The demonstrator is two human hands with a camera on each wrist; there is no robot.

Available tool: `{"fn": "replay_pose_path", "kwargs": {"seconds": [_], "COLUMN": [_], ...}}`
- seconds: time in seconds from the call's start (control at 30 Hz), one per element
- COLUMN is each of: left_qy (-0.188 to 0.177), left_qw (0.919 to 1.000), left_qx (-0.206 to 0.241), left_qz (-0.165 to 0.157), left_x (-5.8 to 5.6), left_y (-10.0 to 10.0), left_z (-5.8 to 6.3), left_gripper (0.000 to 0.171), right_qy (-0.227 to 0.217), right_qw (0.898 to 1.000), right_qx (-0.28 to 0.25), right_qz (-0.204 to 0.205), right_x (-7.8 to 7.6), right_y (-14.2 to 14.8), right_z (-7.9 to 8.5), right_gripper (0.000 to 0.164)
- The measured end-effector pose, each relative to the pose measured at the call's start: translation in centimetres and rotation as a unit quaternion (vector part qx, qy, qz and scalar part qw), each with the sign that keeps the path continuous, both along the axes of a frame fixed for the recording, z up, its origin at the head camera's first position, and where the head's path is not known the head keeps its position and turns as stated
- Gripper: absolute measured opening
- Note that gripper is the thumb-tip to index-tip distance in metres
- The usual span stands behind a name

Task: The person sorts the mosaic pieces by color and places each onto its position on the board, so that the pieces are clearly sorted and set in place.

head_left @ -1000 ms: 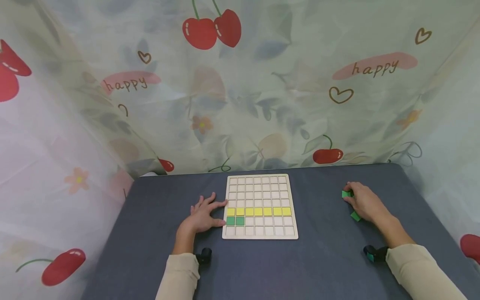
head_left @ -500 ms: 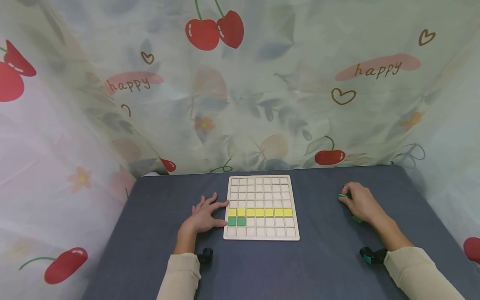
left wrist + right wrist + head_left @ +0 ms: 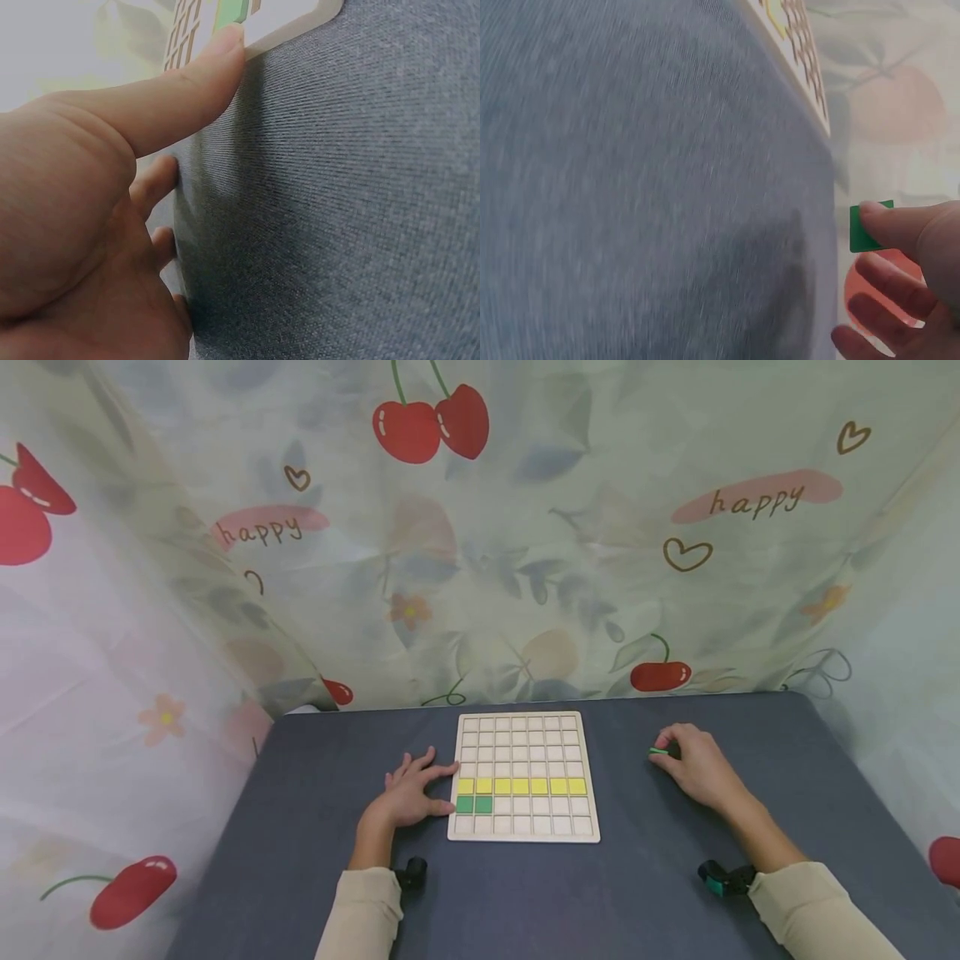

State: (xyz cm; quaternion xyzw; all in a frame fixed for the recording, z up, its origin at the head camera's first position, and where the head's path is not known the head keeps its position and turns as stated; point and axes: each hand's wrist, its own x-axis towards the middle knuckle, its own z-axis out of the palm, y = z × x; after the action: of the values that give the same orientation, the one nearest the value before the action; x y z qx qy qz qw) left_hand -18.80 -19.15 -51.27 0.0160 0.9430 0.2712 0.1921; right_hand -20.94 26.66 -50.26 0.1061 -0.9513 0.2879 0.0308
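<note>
On the dark cloth lies a pale wooden grid board (image 3: 525,839) with square cells. Several yellow square tiles (image 3: 521,786) fill one whole row; two green tiles (image 3: 474,805) sit at the left end of the row just below. My left hand (image 3: 405,797) rests at the board's left edge with fingers spread, thumb and a finger touching the rim; the left wrist view shows the thumb (image 3: 217,67) against it. To the right of the board, my right hand (image 3: 701,768) pinches a green square tile (image 3: 866,229) between thumb and fingers, above the cloth and apart from the board.
A dark cloth (image 3: 517,902) covers the table. Patterned curtains (image 3: 517,527) with cherries hang behind and at both sides. Each wrist wears a small black camera, one on the left (image 3: 412,873) and one on the right (image 3: 726,878).
My right hand has shifted left toward the board with the pinched green tile. Another green tile seen on the cloth beneath that hand earlier is no longer visible. The left hand stays put.
</note>
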Motion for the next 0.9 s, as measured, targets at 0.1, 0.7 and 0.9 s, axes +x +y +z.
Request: {"fn": "replay_pose_path", "kwargs": {"seconds": [0.1, 0.7, 0.9], "left_qy": [0.0, -0.001, -0.003], "left_qw": [1.0, 1.0, 1.0], "left_qx": [-0.001, -0.003, -0.003], "left_qz": [0.001, 0.004, 0.004], "left_x": [0.0, 0.0, 0.0], "left_y": [0.0, 0.1, 0.0], "left_z": [0.0, 0.0, 0.0], "left_gripper": [0.072, 0.072, 0.072], "right_qy": [0.004, -0.036, -0.039], "right_qw": [1.0, 0.996, 0.994], "right_qx": [-0.007, -0.076, -0.099], "right_qz": [-0.005, -0.002, 0.015], "right_x": [0.2, 1.0, 1.1], "right_y": [-0.8, -5.8, -7.0], "right_z": [0.1, 0.0, -0.4], "right_gripper": [0.014, 0.015, 0.013]}}
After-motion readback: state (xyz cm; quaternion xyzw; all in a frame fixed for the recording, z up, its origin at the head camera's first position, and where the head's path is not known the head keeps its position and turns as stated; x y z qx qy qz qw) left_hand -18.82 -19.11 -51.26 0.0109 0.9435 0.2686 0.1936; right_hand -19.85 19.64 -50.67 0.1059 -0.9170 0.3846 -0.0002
